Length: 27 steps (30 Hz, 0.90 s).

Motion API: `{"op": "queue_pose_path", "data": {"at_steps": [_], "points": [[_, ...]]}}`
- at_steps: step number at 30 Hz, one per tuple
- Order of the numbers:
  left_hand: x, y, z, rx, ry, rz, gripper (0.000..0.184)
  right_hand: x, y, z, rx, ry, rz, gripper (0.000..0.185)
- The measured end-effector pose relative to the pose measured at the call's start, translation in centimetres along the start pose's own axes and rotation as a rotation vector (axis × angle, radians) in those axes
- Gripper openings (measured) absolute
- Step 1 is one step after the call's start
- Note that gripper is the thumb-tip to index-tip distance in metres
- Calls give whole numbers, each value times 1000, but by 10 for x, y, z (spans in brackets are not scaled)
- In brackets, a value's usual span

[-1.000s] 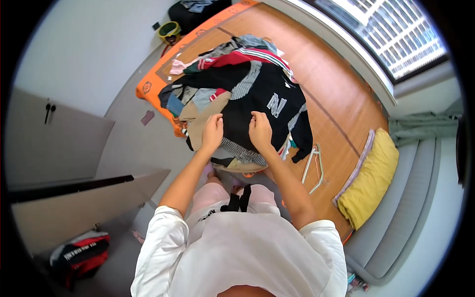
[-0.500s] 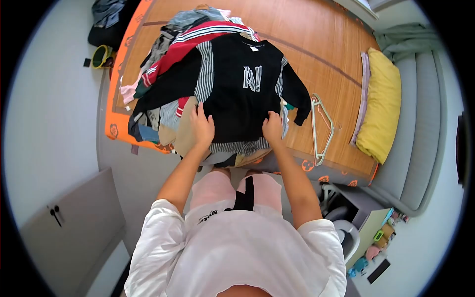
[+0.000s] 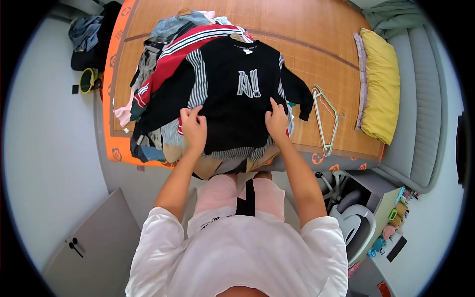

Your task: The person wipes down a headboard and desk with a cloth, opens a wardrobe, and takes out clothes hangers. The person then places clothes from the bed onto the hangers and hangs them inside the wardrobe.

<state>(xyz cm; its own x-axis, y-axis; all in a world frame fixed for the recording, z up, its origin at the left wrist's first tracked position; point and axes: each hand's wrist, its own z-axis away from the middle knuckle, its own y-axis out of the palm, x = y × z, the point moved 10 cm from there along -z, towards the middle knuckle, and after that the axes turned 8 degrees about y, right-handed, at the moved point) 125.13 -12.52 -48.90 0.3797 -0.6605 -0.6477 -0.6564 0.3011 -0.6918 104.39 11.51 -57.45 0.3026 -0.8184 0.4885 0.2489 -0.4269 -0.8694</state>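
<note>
Bed [image 3: 307,39] with woven mat surface and orange-patterned edge, bearing a heap of clothes [image 3: 168,69], white hangers [image 3: 322,121] and a folded yellow quilt [image 3: 380,84].

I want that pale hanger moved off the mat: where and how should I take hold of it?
Probably best by its near corner, your right hand pinching from the bed edge. The pale hanger lies flat, that corner toward you; farther up, its bar nears the black sleeve.

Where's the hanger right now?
Head view, right of centre: the white hanger lies on the mat, between the black sweater and the yellow pillow.
</note>
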Motion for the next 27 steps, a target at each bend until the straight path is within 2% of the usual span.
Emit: {"op": "queue_pose_path", "data": {"at_steps": [1,2,4,6,7,8,10,11,12,14,18,20,22,24,27], "points": [[0,-10,-4,-22,-3,-11,27,4,-16,7,-59,-12,-11,36],[-1,-21,-6,-43,-6,-24,27,8,-24,15,-65,-6,-8,36],[6,-36,1,-43,5,-70,27,7,-20,34,87,70,177,26],[14,-34,20,147,-60,-184,28,2,-2,59,339,207,367,24],[19,-32,31,284,-125,-283,29,-3,11,72,393,200,345,25],[32,-30,48,287,-125,-282,29,-9,25,82,431,203,342,24],[77,-10,87,415,-158,-474,32,-24,57,97,482,157,284,26],[78,-8,93,475,-251,-485,35,-33,68,103,484,158,280,26],[73,-6,92,475,-251,-490,35,-31,73,106,479,115,251,25],[49,-4,85,434,-82,-653,38,-38,81,111,484,76,217,24],[-3,13,68,342,34,-637,37,-51,59,85,435,49,43,23],[-39,42,66,334,161,-493,36,-73,43,68,383,77,-38,22],[-79,81,67,388,245,-382,39,-99,9,47,186,98,-104,19],[-117,128,72,467,325,-256,41,-143,-1,34,197,193,-83,18],[-170,202,86,578,430,-137,42,-221,-24,17,79,227,-107,15]]}}
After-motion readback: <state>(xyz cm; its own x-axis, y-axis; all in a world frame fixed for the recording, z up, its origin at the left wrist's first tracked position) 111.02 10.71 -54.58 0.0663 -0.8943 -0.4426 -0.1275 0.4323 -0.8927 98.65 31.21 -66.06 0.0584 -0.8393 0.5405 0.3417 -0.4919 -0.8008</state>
